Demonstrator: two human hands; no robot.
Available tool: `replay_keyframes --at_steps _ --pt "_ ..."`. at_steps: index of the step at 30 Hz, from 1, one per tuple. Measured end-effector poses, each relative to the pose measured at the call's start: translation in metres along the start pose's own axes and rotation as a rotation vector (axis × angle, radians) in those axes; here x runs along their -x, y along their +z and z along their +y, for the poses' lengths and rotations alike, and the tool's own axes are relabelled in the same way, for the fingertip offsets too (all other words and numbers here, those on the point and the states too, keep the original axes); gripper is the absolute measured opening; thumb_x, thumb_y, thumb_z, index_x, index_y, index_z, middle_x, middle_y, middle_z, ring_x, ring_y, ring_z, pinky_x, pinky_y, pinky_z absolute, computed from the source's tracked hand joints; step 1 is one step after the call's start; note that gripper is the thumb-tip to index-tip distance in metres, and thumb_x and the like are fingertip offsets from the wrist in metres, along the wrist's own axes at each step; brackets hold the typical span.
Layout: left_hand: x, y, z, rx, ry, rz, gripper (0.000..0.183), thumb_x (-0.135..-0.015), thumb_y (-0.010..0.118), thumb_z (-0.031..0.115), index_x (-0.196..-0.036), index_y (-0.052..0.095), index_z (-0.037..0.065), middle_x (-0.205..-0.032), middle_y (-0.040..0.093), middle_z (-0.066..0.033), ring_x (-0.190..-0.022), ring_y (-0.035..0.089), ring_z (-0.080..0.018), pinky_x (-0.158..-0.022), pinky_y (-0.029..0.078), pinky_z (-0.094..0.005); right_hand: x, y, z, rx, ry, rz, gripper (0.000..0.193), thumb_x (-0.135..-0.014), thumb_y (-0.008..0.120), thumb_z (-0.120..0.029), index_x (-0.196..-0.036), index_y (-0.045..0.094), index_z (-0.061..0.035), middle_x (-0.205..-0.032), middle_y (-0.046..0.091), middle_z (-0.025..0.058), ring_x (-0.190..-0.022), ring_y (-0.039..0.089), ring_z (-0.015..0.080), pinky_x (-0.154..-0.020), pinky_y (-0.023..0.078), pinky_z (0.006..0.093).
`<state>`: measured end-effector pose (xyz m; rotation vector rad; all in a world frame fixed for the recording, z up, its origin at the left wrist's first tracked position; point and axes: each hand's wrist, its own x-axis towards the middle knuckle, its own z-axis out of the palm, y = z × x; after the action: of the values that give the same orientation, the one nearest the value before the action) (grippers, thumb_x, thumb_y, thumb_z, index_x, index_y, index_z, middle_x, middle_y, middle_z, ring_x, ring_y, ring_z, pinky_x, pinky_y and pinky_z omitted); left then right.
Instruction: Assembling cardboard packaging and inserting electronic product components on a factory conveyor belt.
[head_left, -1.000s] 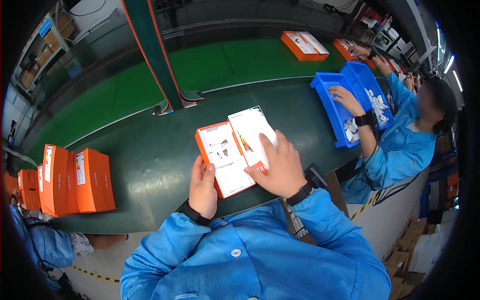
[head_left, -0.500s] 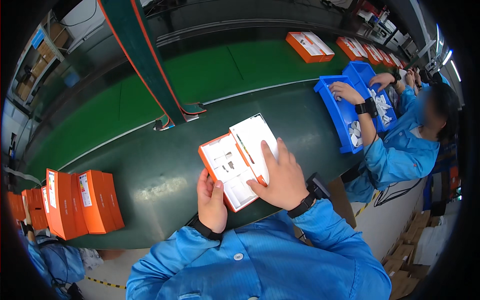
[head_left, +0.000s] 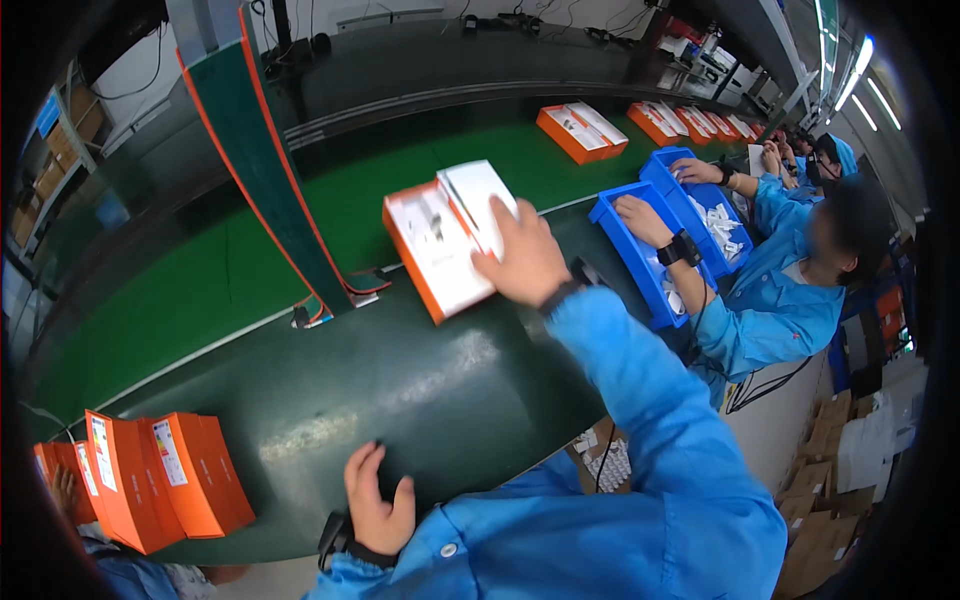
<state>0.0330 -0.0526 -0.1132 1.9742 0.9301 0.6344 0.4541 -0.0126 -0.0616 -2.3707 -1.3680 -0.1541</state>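
Note:
An orange box (head_left: 428, 262) with a white inner tray and its white-lined lid folded open to the right is at the far edge of the table, partly over the green belt. Small dark marks or parts show in its tray, blurred by motion. My right hand (head_left: 528, 258) grips its right side, thumb on the white interior and fingers across the lid. Nearer my body, my left hand (head_left: 380, 510) hovers low over the table's front, fingers apart and nothing in them. Both wrists wear dark bands.
Orange boxes (head_left: 205, 475) stand at the left. Several open boxes (head_left: 583, 132) sit on the green belt (head_left: 330, 185). A post (head_left: 262, 190) rises near the belt's edge. At right, a co-worker (head_left: 770, 310) reaches into blue bins (head_left: 632, 245) holding white parts.
The open box has moved away from me, up to the belt, with my right hand on it. My left hand has let go of it and drawn back toward my body.

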Motion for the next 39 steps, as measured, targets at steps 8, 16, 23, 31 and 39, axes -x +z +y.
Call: replay_keyframes --at_steps 8,16,23,31,39 --pt "0.070 -0.028 -0.046 -0.611 0.035 0.159 0.054 -0.080 0.075 0.020 -0.130 0.065 0.000 -0.140 0.059 -0.0220 -0.134 0.055 -0.0443 -0.117 0.038 -0.0660 -0.166 0.054 0.012 0.082 0.196 -0.087 0.092 -0.086 0.074 -0.050 -0.167 0.045 -0.0153 -0.149 0.054 0.0251 -0.133 0.058 0.0461 -0.109 0.051 0.0547" --pt "0.067 -0.026 -0.034 -0.643 0.023 0.245 0.054 -0.077 0.075 0.023 -0.128 0.069 0.004 -0.130 0.065 -0.0176 -0.127 0.060 -0.0414 -0.116 0.040 -0.0632 -0.162 0.082 0.014 0.215 0.165 -0.129 0.104 -0.091 0.067 -0.071 -0.173 0.034 -0.0165 -0.177 0.029 0.0237 -0.160 0.036 0.0414 -0.122 0.034 0.0681" --pt "0.042 -0.056 -0.012 -0.389 0.047 0.170 0.041 -0.080 0.080 0.015 -0.118 0.073 0.003 -0.126 0.070 -0.0165 -0.118 0.066 -0.0392 -0.107 0.051 -0.0543 -0.018 0.050 -0.012 -0.283 -0.349 0.208 0.050 -0.094 0.077 -0.013 -0.139 0.062 0.0047 -0.141 0.064 0.0269 -0.132 0.060 0.0455 -0.114 0.049 0.0504" --pt "0.012 -0.200 0.080 -0.499 0.354 0.361 0.032 -0.081 0.081 0.003 -0.112 0.073 -0.001 -0.115 0.075 -0.0165 -0.103 0.074 -0.0375 -0.092 0.060 -0.0453 0.173 0.037 -0.059 -0.348 -0.472 -0.216 0.053 -0.084 0.079 -0.014 -0.132 0.066 0.0020 -0.148 0.058 0.0241 -0.143 0.050 0.0479 -0.123 0.037 0.0595" --pt "-0.011 -0.327 0.024 -1.152 -0.246 0.597 0.065 -0.096 0.078 0.030 -0.148 0.059 -0.004 -0.152 0.058 -0.0281 -0.142 0.056 -0.0441 -0.119 0.046 -0.0482 0.167 0.041 -0.063 -0.376 -0.502 -0.258 0.051 -0.084 0.079 -0.019 -0.130 0.069 0.0008 -0.145 0.062 0.0201 -0.143 0.051 0.0443 -0.123 0.036 0.0592"
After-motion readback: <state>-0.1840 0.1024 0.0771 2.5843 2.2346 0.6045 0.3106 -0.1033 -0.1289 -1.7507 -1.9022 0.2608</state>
